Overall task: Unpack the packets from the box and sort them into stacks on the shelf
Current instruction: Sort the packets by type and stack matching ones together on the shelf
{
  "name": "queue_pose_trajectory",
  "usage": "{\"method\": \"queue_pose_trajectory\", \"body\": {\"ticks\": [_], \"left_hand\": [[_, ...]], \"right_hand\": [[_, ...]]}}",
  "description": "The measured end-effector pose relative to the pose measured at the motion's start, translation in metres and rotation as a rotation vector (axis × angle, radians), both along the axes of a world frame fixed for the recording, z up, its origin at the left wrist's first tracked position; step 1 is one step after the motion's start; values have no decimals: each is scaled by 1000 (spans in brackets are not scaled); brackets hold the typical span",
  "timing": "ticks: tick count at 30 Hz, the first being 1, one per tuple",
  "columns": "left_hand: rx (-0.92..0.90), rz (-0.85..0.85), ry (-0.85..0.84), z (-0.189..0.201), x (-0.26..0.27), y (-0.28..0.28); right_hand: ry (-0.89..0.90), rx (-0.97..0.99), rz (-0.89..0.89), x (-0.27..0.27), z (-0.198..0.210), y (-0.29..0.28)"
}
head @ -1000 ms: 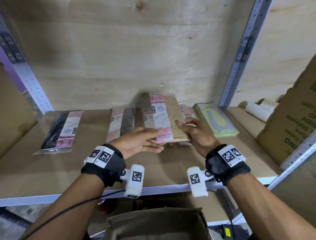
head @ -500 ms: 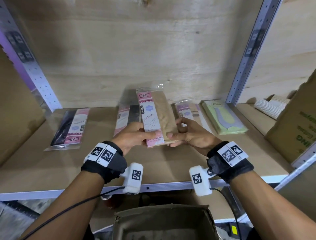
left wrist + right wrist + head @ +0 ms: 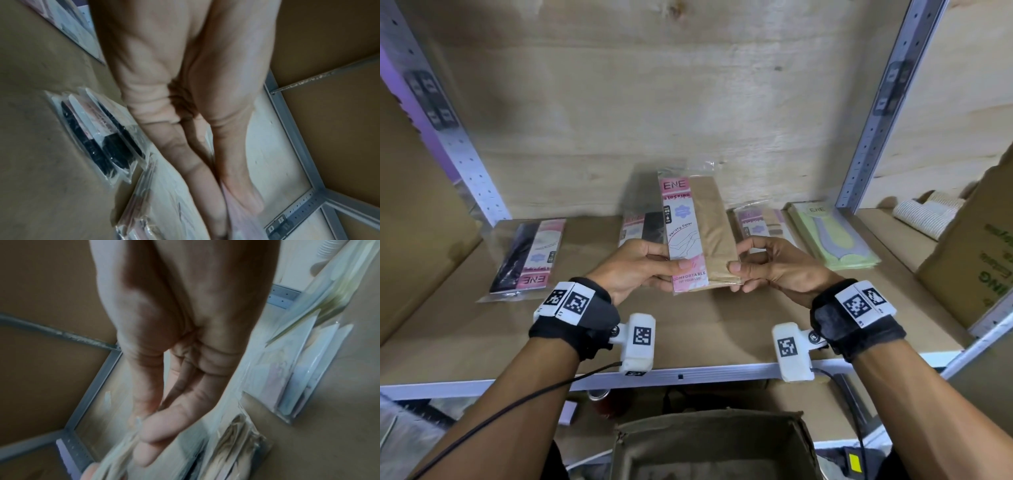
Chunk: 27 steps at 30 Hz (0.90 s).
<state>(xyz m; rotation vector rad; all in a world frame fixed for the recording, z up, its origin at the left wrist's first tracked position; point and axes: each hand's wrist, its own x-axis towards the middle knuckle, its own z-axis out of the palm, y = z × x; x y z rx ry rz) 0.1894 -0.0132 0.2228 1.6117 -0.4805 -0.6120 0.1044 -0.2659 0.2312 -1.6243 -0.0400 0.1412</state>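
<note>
A beige stocking packet (image 3: 698,236) with a pink and white label is held upright over the shelf (image 3: 705,329). My left hand (image 3: 643,267) grips its lower left edge, thumb on the front. My right hand (image 3: 767,263) pinches its lower right edge. On the shelf lie a black-stocking packet (image 3: 530,253) at the left, another dark packet (image 3: 640,229) behind the held one, a beige stack (image 3: 760,222) and a green stack (image 3: 832,236) at the right. The open cardboard box (image 3: 709,445) sits below the shelf edge. Both wrist views are blurred and show fingers against packets (image 3: 98,138).
Perforated metal uprights (image 3: 876,102) stand at both sides of the bay, with a plywood back wall. A large printed carton (image 3: 983,246) stands at the right, with striped rolled items (image 3: 924,216) behind it. Bare shelf board lies in front of the stacks.
Both hands have drawn the beige packet back from over the beige stack toward me and tilted it upright, label facing me.
</note>
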Motion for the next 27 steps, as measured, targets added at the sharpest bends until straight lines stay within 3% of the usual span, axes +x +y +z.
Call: {"method": "queue_pose_trajectory", "body": {"ticks": [9,16,23,27], "left_hand": [[81,37,-35,-1,-7,-5],[70,41,-56,0,-18,-20],[16,-79,-40,-7,-57,-55],[48,45,-90,-13,-55,-75]], "right_hand": [[61,-190,2,-2,-11,-11],[117,-76,-38,-6,-14,-12],[186,-327,52,-24,3,-65],[195,-366,-22,-25,-5,-78]]}}
